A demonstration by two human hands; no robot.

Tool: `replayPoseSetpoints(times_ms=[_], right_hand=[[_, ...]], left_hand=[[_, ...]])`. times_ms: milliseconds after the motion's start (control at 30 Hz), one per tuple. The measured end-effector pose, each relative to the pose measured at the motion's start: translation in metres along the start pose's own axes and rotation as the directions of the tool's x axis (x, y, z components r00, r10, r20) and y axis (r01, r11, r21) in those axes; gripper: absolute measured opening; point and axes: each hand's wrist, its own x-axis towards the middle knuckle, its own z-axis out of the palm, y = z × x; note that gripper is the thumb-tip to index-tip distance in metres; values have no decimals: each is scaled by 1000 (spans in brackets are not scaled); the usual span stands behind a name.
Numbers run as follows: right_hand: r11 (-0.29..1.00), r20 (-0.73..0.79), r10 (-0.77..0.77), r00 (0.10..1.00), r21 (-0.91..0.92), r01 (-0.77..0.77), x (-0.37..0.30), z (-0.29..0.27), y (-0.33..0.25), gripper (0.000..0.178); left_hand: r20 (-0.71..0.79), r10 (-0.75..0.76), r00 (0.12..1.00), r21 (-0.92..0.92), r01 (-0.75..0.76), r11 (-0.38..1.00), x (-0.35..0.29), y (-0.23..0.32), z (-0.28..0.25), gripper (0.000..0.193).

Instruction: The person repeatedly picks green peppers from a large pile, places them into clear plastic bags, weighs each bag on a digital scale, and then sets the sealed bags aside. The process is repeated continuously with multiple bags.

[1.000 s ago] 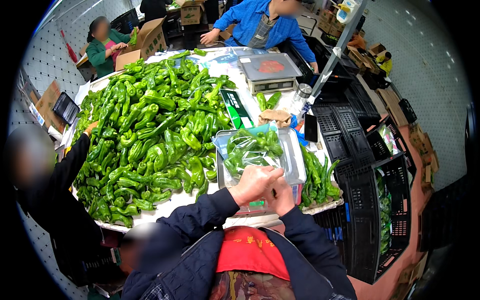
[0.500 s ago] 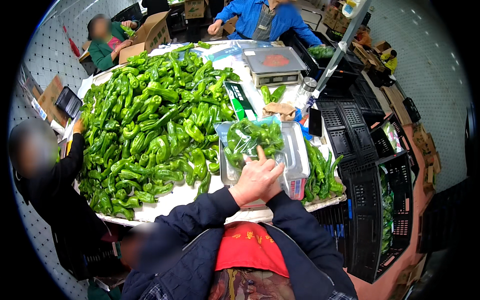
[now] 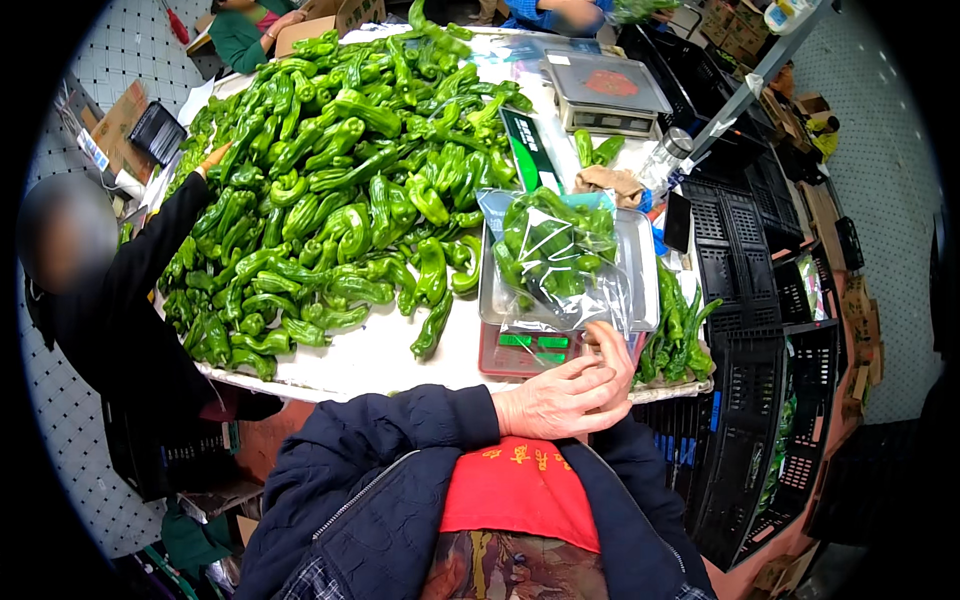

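Note:
A clear plastic bag of green peppers point(image 3: 560, 245) lies on the metal pan of a red weighing scale point(image 3: 490, 358), whose display glows green. My left hand point(image 3: 548, 402) is just in front of the scale, its fingers curled together against my right hand. Partly behind it, my right hand point(image 3: 612, 362) has its fingers bent upward at the bag's near edge. Those fingertips overlap the plastic without visibly pinching it. Some fingers of both hands are hidden where they cross. Loose green peppers point(image 3: 340, 190) are heaped on the white-covered table to the left.
More peppers point(image 3: 680, 325) lie right of the scale. Beyond it are a brown cloth point(image 3: 610, 182), a phone point(image 3: 677, 222), a jar point(image 3: 668, 152) and a second scale point(image 3: 608, 85). Black crates point(image 3: 735, 270) line the right side. A co-worker's hand point(image 3: 215, 158) touches the heap's left edge.
My hands have drawn back from on top of the bag to its near edge. The view has shifted, and the scale's display has come into sight. The co-worker's hand at left has moved onto the peppers.

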Motion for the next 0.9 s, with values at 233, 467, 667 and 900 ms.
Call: replayPoseSetpoints(times_ms=[233,467,667,900], right_hand=[[999,-163,7,987,-35,-13,-1,-6,-4,17],[921,-232,-84,969,-390,-14,17,-20,-2,65],[889,-24,248,968,-390,-238,22,-21,48,44],[872,68,413,908,-316,-373,-8,-20,31,45]], left_hand=[[-68,66,996,18,-65,998,-13,2,-4,39],[-31,-682,731,442,622,647,-38,-57,-23,72],[-156,-779,607,330,776,538,-64,-85,-44,68],[60,-937,343,234,908,348,-112,-39,-52,54]])
